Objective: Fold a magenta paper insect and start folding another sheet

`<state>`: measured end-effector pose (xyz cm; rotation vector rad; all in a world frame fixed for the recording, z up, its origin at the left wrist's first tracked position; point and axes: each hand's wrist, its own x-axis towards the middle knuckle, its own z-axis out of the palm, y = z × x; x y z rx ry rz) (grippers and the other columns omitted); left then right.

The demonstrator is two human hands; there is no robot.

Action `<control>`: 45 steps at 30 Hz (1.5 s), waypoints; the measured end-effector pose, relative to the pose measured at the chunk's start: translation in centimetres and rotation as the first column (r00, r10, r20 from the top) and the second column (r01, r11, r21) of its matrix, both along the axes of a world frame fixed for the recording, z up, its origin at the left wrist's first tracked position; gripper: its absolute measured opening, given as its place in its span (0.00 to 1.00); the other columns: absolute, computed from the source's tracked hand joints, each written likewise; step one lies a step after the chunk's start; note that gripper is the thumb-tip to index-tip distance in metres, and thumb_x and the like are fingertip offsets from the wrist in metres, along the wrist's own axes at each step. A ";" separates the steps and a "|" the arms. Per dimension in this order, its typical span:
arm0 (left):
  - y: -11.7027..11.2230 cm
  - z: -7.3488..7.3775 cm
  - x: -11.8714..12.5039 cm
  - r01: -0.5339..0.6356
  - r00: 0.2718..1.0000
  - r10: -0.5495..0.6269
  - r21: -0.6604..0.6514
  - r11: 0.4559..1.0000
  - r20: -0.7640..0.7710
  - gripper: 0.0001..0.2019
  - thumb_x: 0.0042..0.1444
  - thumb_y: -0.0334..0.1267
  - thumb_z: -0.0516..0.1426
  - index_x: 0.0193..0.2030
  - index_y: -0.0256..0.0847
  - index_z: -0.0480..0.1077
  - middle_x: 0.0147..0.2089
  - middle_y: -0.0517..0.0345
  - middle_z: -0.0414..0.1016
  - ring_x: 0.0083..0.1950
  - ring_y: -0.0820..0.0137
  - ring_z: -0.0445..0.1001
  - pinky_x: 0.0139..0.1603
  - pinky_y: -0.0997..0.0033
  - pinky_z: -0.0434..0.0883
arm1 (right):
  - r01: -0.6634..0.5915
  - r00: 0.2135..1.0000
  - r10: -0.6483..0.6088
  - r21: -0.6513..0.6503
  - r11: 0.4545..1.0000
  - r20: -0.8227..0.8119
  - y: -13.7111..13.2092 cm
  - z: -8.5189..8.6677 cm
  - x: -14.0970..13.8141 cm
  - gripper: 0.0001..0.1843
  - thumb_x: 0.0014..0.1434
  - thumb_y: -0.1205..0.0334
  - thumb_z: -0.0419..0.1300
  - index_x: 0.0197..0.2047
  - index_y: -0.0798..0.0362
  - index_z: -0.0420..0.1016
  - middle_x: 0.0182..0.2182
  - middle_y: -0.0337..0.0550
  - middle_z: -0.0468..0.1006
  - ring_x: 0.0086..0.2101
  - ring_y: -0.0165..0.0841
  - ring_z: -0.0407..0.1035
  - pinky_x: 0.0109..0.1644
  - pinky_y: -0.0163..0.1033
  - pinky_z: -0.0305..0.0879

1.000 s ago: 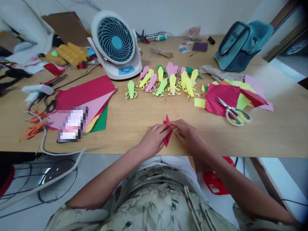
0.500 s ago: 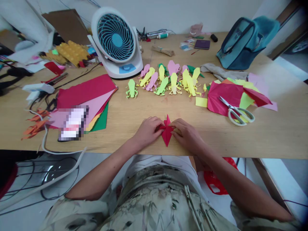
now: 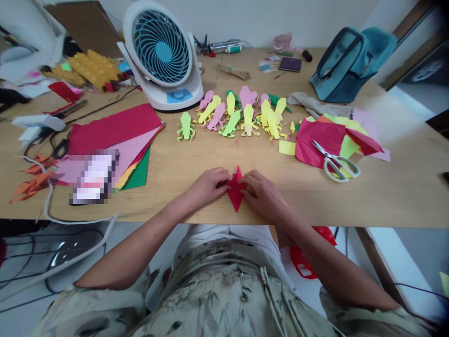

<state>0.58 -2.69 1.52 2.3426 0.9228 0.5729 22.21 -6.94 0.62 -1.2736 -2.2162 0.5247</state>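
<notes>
A folded piece of red origami paper (image 3: 236, 195), shaped like a narrow diamond, lies on the table near its front edge. My left hand (image 3: 212, 185) pinches its left side, and my right hand (image 3: 258, 192) pinches its right side. Fingertips cover part of the paper's middle, so the folds there are partly hidden. Beyond my hands stand several finished paper figures with legs, such as a light green one (image 3: 185, 126), a yellow one (image 3: 248, 120) and a pink one (image 3: 216, 117).
White-handled scissors (image 3: 337, 164) rest on crumpled red paper (image 3: 317, 140) at the right. To the left are stacked coloured sheets (image 3: 115, 126), a phone (image 3: 94, 177) and orange paper figures (image 3: 31, 186). A fan (image 3: 163, 54) and a teal bag (image 3: 345, 70) stand behind.
The whole view has shifted a little, so everything sits further left. Both hands keep their pinch on the red paper, with only slight finger movement.
</notes>
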 end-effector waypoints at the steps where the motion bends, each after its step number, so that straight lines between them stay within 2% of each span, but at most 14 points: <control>1: 0.0 0.0 0.0 0.009 1.000 -0.009 0.002 1.000 -0.003 0.06 0.62 0.30 0.55 0.37 0.39 0.74 0.38 0.56 0.73 0.42 0.68 0.72 0.44 0.70 0.67 | 0.002 1.000 -0.002 0.002 1.000 0.006 0.0 0.0 -0.1 0.11 0.61 0.73 0.57 0.45 0.52 0.74 0.43 0.48 0.74 0.45 0.39 0.69 0.48 0.42 0.66; 5: 0.2 0.4 -0.2 0.058 0.998 -0.058 -0.018 0.998 -0.021 0.07 0.62 0.30 0.54 0.38 0.39 0.73 0.40 0.56 0.75 0.44 0.68 0.73 0.45 0.70 0.68 | 0.021 0.998 -0.021 0.001 1.000 0.060 0.2 0.2 -0.6 0.10 0.62 0.70 0.59 0.47 0.52 0.74 0.44 0.48 0.74 0.44 0.39 0.70 0.47 0.41 0.65; 9: 0.4 0.6 -0.2 0.052 0.998 -0.053 -0.015 0.999 -0.046 0.07 0.62 0.31 0.54 0.36 0.39 0.73 0.39 0.56 0.75 0.42 0.68 0.73 0.44 0.70 0.68 | 0.055 0.988 -0.057 0.019 0.998 0.145 0.4 0.3 -1.4 0.05 0.63 0.64 0.61 0.43 0.52 0.75 0.42 0.48 0.74 0.42 0.39 0.69 0.45 0.42 0.65; 12: 0.6 0.4 -0.2 0.031 0.998 -0.031 0.006 1.000 -0.062 0.07 0.62 0.31 0.54 0.35 0.39 0.72 0.37 0.56 0.74 0.40 0.69 0.72 0.43 0.71 0.67 | 0.090 0.982 -0.093 0.022 0.996 0.164 0.7 0.3 -1.9 0.04 0.64 0.62 0.60 0.41 0.52 0.76 0.41 0.47 0.73 0.41 0.38 0.70 0.43 0.41 0.65; 20: 1.1 0.0 -0.3 0.015 0.977 0.001 0.071 0.997 -0.215 0.07 0.64 0.33 0.53 0.37 0.38 0.72 0.37 0.54 0.74 0.39 0.67 0.71 0.41 0.70 0.65 | 0.156 0.982 -0.154 -0.015 0.988 0.112 1.7 -0.3 -2.2 0.09 0.66 0.61 0.58 0.34 0.52 0.76 0.39 0.47 0.74 0.38 0.36 0.71 0.41 0.40 0.65; 24: 1.0 0.2 0.1 -0.018 0.955 0.047 0.104 0.994 -0.293 0.07 0.64 0.32 0.53 0.36 0.38 0.70 0.37 0.53 0.75 0.40 0.66 0.72 0.41 0.68 0.64 | 0.219 0.976 -0.218 -0.054 0.974 0.018 1.8 -0.5 -2.4 0.01 0.64 0.63 0.61 0.39 0.51 0.73 0.38 0.44 0.76 0.36 0.34 0.71 0.40 0.39 0.65; 28: 0.7 0.0 0.3 -0.105 0.964 0.121 0.079 0.991 -0.237 0.03 0.62 0.33 0.55 0.36 0.40 0.67 0.35 0.57 0.73 0.35 0.68 0.70 0.37 0.69 0.62 | 0.262 0.963 -0.266 -0.093 0.961 -0.036 1.9 -0.8 -2.5 0.07 0.62 0.65 0.62 0.43 0.49 0.69 0.37 0.41 0.78 0.35 0.34 0.71 0.39 0.39 0.64; 32: 0.0 -0.5 0.2 -0.157 0.974 0.173 0.110 0.981 -0.147 0.00 0.62 0.33 0.56 0.40 0.40 0.67 0.37 0.57 0.73 0.36 0.68 0.70 0.37 0.69 0.64 | 0.234 0.971 -0.233 -0.001 0.972 0.045 1.9 -1.0 -2.5 0.01 0.63 0.65 0.58 0.39 0.49 0.70 0.38 0.43 0.76 0.38 0.37 0.71 0.40 0.40 0.62; 35: -0.7 -1.1 0.0 -0.103 0.977 0.144 0.248 0.963 -0.155 0.07 0.67 0.35 0.52 0.41 0.40 0.72 0.41 0.53 0.74 0.42 0.66 0.72 0.43 0.67 0.67 | 0.201 0.976 -0.205 0.051 0.978 0.074 1.9 -1.0 -2.4 0.06 0.65 0.66 0.55 0.38 0.49 0.73 0.38 0.45 0.76 0.38 0.37 0.71 0.39 0.40 0.63; 39: -1.4 -1.9 -0.7 0.035 0.970 0.075 0.441 0.897 -0.230 0.13 0.70 0.36 0.49 0.49 0.39 0.75 0.52 0.47 0.77 0.50 0.62 0.73 0.50 0.61 0.68 | 0.170 0.984 -0.172 0.042 0.985 0.040 1.7 -1.1 -2.1 0.13 0.65 0.70 0.51 0.40 0.50 0.77 0.40 0.46 0.76 0.40 0.37 0.72 0.42 0.41 0.65; 42: -1.8 -2.1 -1.3 0.138 0.957 0.008 0.476 0.869 -0.292 0.15 0.70 0.33 0.49 0.56 0.37 0.73 0.58 0.45 0.76 0.55 0.61 0.73 0.54 0.59 0.68 | 0.150 0.989 -0.150 0.023 0.988 0.007 1.6 -1.1 -1.8 0.15 0.64 0.72 0.51 0.42 0.50 0.78 0.41 0.47 0.77 0.43 0.38 0.73 0.46 0.41 0.67; 45: -2.2 -1.8 -1.6 0.191 0.926 -0.002 0.462 0.866 -0.378 0.18 0.69 0.32 0.49 0.61 0.37 0.71 0.61 0.43 0.75 0.58 0.60 0.73 0.57 0.56 0.68 | 0.126 0.992 -0.126 0.023 0.992 0.002 1.4 -1.2 -1.4 0.15 0.64 0.72 0.51 0.44 0.51 0.77 0.42 0.47 0.77 0.44 0.38 0.73 0.48 0.42 0.68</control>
